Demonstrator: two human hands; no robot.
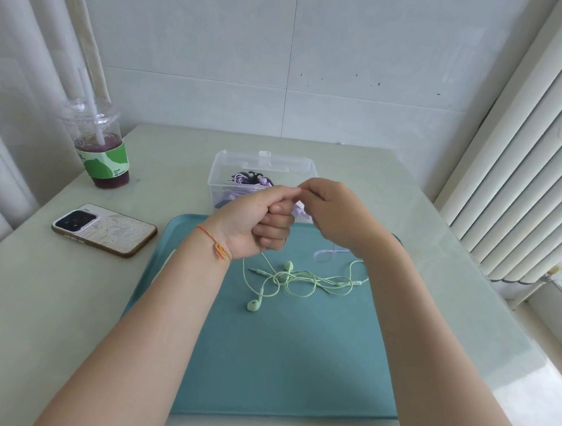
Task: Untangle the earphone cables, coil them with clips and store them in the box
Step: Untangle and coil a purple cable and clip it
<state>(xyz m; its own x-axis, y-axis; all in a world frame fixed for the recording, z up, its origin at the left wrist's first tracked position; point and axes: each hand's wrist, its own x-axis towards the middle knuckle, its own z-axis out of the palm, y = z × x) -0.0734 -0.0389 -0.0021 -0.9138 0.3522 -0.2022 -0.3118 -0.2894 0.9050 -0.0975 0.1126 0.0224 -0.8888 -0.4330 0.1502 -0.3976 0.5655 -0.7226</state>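
Observation:
A tangled green earphone cable (295, 279) lies on the teal tray (292, 368). Above the tray's far edge my left hand (258, 221) is curled in a fist and my right hand (337, 215) pinches at its thumb tip. Between them they hold a purple earphone cable (302, 213), mostly hidden by the fingers; a loop of it (325, 255) hangs onto the tray under my right wrist. Behind the hands stands the clear plastic box (221, 179), open, with a coiled purple earphone and a dark clip (254, 177) inside.
A phone (104, 229) lies face down on the table left of the tray. A plastic cup (102, 151) with a purple drink and straw stands at the far left. Blinds hang along the right side, a curtain on the left.

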